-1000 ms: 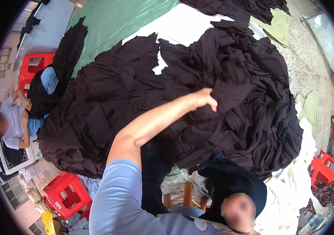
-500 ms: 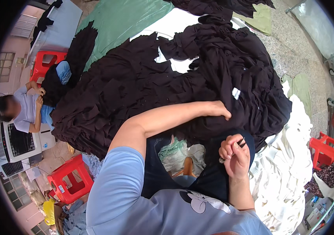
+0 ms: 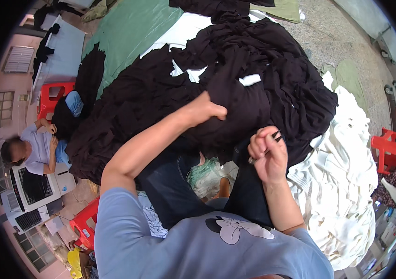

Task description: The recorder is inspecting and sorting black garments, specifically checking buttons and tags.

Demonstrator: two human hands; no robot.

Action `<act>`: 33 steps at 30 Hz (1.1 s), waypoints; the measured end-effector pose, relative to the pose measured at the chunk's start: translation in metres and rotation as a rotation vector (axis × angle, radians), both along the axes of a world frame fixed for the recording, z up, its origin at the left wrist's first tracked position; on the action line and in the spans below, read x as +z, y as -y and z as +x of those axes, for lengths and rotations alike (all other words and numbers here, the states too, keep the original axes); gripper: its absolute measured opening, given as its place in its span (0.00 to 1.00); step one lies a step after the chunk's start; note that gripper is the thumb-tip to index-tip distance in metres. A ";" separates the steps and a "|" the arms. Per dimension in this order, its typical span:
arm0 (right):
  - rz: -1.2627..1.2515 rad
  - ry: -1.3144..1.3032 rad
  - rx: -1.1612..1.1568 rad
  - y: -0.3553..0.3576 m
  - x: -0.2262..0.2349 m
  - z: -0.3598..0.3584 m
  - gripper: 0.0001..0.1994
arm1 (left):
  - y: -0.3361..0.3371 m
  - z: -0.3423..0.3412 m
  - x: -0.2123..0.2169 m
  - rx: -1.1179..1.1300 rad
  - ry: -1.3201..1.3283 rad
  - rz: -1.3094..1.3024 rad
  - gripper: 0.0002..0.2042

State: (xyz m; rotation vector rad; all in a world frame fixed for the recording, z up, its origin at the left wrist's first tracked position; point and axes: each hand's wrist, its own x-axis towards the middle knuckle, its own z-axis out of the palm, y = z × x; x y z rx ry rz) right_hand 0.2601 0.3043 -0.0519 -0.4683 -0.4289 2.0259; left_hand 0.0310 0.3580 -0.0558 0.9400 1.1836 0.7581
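My left hand (image 3: pixel 206 110) is closed on a dark brown-black garment (image 3: pixel 240 104), thumb out to the right, pulling part of it up off the heap of like dark garments (image 3: pixel 133 107) in front of me. A white patch (image 3: pixel 250 80) shows on the cloth beyond that hand. Nearer and to the right, my right hand (image 3: pixel 270 156) is raised with curled fingers around small dark thread snips (image 3: pixel 277 136). Their two pointed tips stick out past the fingers; most of the tool is hidden in the palm.
White garments (image 3: pixel 337 195) lie heaped at my right. A green sheet (image 3: pixel 128 37) spreads under the far left of the dark heap. Red stools (image 3: pixel 391 149) stand at both sides. On the left, a seated person (image 3: pixel 37 146) handles dark cloth.
My left hand has moved left and farther away, drawing the dark garment and its white patch along. My right hand has shifted slightly left and away, still holding the snips.
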 end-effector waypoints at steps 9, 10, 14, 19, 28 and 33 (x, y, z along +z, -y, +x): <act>0.315 0.264 -0.514 0.015 0.011 0.066 0.05 | 0.101 0.009 0.185 0.131 -0.135 0.355 0.35; 0.331 0.262 -0.538 0.018 0.013 0.075 0.05 | 0.114 0.010 0.197 0.157 -0.127 0.367 0.35; 0.365 0.267 -0.627 0.031 0.020 0.102 0.05 | 0.166 0.012 0.236 0.250 -0.212 0.434 0.35; 0.522 0.738 -0.721 0.037 0.025 0.114 0.06 | 0.211 -0.007 0.245 0.271 -0.474 0.775 0.33; 1.277 0.717 -0.540 -0.080 -0.009 0.014 0.37 | 0.235 0.047 0.241 -0.185 -0.486 0.973 0.32; 1.022 0.236 0.055 -0.079 -0.018 -0.034 0.24 | 0.163 0.074 0.241 -0.297 -0.495 1.070 0.32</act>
